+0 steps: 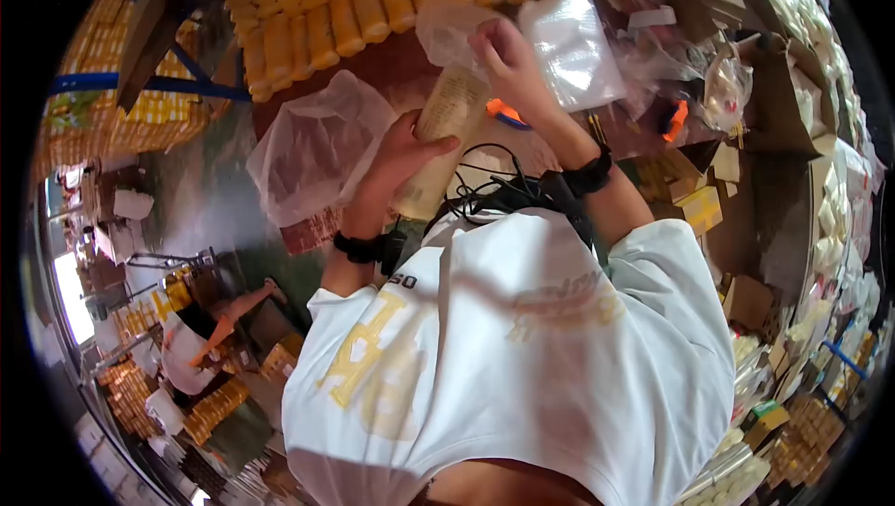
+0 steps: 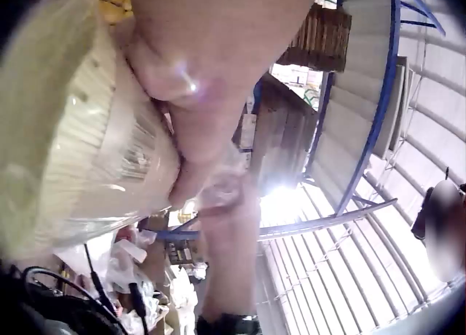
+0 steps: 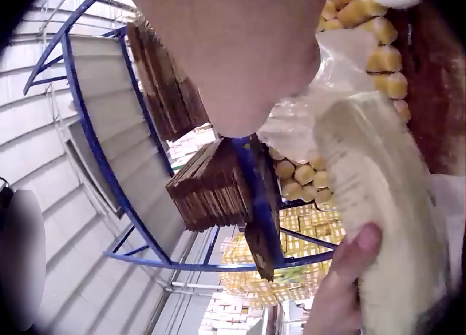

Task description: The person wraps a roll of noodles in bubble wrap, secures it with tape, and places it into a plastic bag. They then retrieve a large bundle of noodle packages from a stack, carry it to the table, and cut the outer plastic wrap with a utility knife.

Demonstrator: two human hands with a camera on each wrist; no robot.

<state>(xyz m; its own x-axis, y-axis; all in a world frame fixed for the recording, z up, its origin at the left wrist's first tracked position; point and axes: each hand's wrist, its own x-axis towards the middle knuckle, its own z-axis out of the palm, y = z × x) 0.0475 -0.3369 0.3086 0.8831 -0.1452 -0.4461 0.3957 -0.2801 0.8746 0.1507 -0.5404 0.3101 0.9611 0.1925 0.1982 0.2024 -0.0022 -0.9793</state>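
My left hand grips a tall cream bottle with printed text around its lower half, thumb across its front. The bottle is held tilted above the brown table. My right hand is at the bottle's top, fingers curled and pinching a thin clear plastic bag that lies over the bottle's upper end. In the left wrist view the bottle fills the left side against my palm. The right wrist view shows the bottle with the left thumb on it and the bag above.
Rows of yellow bottles lie along the table's far side. A loose clear bag lies left of my hands, a stack of flat bags to the right, and an orange-handled tool between. Cardboard boxes crowd the right. Another person is at lower left.
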